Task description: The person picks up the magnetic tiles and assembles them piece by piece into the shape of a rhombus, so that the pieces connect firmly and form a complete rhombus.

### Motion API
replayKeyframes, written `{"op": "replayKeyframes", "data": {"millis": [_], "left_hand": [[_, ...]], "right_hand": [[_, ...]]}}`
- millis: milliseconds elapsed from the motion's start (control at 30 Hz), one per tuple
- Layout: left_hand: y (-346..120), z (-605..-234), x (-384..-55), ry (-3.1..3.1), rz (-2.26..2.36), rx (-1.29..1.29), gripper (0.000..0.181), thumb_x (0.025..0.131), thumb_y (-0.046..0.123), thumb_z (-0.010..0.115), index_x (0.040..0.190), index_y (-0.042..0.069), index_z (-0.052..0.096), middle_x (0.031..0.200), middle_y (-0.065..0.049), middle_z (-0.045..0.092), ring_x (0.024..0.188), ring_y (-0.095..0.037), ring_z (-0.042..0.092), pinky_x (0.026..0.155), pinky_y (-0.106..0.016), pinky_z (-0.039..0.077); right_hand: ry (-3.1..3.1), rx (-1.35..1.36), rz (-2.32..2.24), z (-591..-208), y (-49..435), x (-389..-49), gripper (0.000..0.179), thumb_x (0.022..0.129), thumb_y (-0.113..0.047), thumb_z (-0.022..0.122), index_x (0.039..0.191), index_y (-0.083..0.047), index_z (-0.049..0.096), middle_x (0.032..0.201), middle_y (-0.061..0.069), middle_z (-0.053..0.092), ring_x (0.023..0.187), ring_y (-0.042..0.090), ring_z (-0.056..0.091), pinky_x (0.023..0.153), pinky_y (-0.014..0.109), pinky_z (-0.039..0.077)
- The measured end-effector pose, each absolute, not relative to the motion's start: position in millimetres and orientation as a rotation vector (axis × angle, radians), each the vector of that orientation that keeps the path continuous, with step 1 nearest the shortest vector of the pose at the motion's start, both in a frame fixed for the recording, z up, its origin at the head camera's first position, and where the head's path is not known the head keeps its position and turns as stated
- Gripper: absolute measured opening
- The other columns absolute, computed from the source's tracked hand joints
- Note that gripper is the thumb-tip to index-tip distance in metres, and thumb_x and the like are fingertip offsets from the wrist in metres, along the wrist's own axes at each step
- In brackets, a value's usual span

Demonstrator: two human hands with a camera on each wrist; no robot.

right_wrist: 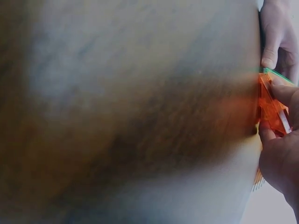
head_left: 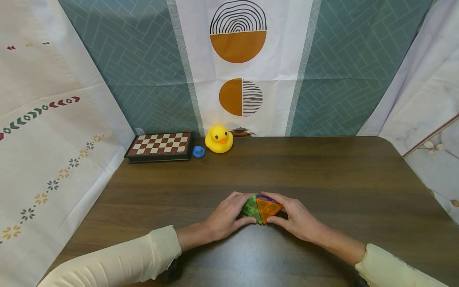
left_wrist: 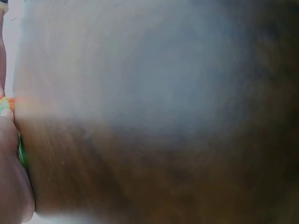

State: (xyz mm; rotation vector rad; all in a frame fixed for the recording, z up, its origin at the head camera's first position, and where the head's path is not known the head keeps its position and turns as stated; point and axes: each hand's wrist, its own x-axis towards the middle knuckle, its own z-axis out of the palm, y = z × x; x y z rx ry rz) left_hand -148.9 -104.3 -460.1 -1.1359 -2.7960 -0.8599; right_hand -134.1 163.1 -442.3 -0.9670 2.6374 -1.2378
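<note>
Translucent triangular magnetic tiles stand joined as a small solid on the table, between the two hands. A green tile (head_left: 252, 209) makes up its left side, an orange tile (head_left: 267, 209) its right front, and a purple tile (head_left: 264, 197) shows along the back top edge. My left hand (head_left: 224, 217) grips the green side, thumb at the front and fingers behind. From the right, my right hand (head_left: 300, 220) pinches the orange side between thumb and fingers. The right wrist view shows the orange tile (right_wrist: 270, 105) close up, at its right edge. Tiles at the back and underneath are hidden.
At the back left lies a chessboard case (head_left: 159, 146), with a small blue duck (head_left: 199, 151) and a larger yellow duck (head_left: 219, 139) to its right. Patterned cloth (head_left: 236, 71) hangs behind the brown wooden table (head_left: 322, 171), and more cloth hangs at both sides.
</note>
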Motion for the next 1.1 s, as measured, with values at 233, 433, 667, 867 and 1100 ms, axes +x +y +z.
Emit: {"op": "replayKeyframes", "data": {"millis": [233,433,667,867,1100], "left_hand": [[-103.6,-460.6,-147.9,-2.787,-0.83,-1.135,0.068,0.1,0.043,0.075,0.155,0.01,0.049,0.147,-0.002,0.062,0.127,-0.017,0.055,0.102,-0.04,0.054],[-102.8,-459.3,-148.1,-2.801,-0.841,-1.126,0.076,0.097,0.046,0.077,0.158,0.012,0.046,0.148,0.0,0.061,0.127,-0.016,0.054,0.102,-0.039,0.053],[-99.8,-458.6,-147.0,-2.821,-0.867,-1.088,0.077,0.095,0.048,0.08,0.156,0.013,0.05,0.144,0.001,0.063,0.125,-0.015,0.053,0.102,-0.037,0.053],[-99.1,-459.4,-146.2,-2.82,-0.873,-1.058,0.076,0.094,0.048,0.081,0.154,0.013,0.052,0.143,0.002,0.064,0.124,-0.014,0.054,0.101,-0.037,0.053],[-98.3,-459.7,-145.3,-2.814,-0.806,-1.069,0.075,0.095,0.051,0.078,0.154,0.013,0.05,0.143,0.001,0.064,0.124,-0.015,0.054,0.1,-0.035,0.053]], "right_hand": [[2.665,-0.957,-1.136,-436.5,160.8,-139.7,0.078,0.087,-0.023,0.091,0.152,-0.003,0.053,0.138,0.014,0.067,0.112,0.025,0.069,0.095,0.044,0.059],[2.651,-0.958,-1.131,-434.4,156.8,-142.9,0.08,0.084,-0.021,0.093,0.151,-0.004,0.053,0.137,0.013,0.067,0.111,0.023,0.068,0.095,0.042,0.059],[2.678,-0.914,-1.126,-434.7,152.7,-140.5,0.079,0.083,-0.023,0.094,0.15,-0.007,0.055,0.137,0.012,0.068,0.111,0.022,0.068,0.096,0.044,0.058],[2.69,-0.902,-1.144,-434.9,150.9,-139.1,0.078,0.083,-0.022,0.094,0.149,-0.007,0.056,0.139,0.011,0.067,0.112,0.024,0.067,0.098,0.047,0.057],[2.687,-0.906,-1.147,-435.9,150.6,-139.1,0.078,0.083,-0.02,0.094,0.149,-0.005,0.055,0.14,0.012,0.066,0.114,0.025,0.067,0.1,0.05,0.056]]}}
